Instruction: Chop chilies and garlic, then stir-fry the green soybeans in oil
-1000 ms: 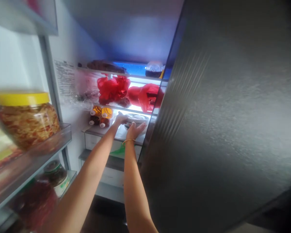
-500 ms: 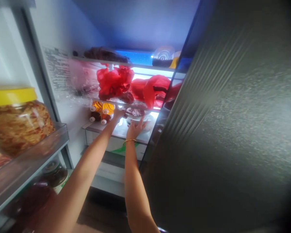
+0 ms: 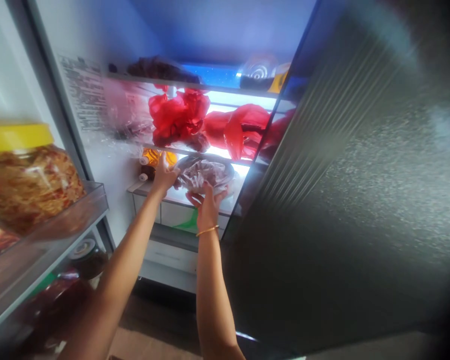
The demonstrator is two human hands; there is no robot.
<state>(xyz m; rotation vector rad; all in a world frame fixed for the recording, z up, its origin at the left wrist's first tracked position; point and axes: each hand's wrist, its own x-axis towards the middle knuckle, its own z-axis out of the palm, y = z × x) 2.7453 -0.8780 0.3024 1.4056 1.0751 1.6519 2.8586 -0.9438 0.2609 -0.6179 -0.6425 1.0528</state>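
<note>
Both my arms reach into an open fridge. My left hand (image 3: 164, 176) grips the left rim of a round bowl (image 3: 206, 172) covered in clear film, with dark reddish food inside. My right hand (image 3: 206, 202), with a gold bangle at the wrist, cups the bowl from below at its near edge. The bowl is tilted toward me, lifted just above the glass shelf (image 3: 180, 196). Small orange-capped bottles (image 3: 153, 160) lie on that shelf behind my left hand.
Red plastic bags (image 3: 180, 117) fill the shelf above the bowl. The dark fridge door (image 3: 341, 175) stands close on the right. On the left, the door rack (image 3: 52, 225) holds a yellow-lidded jar (image 3: 26, 170). White drawers (image 3: 172, 215) sit below the shelf.
The bowl has come up off the shelf and toward me. My right hand turned palm-up under it, and my left hand closed on its rim. The view shifted slightly right.
</note>
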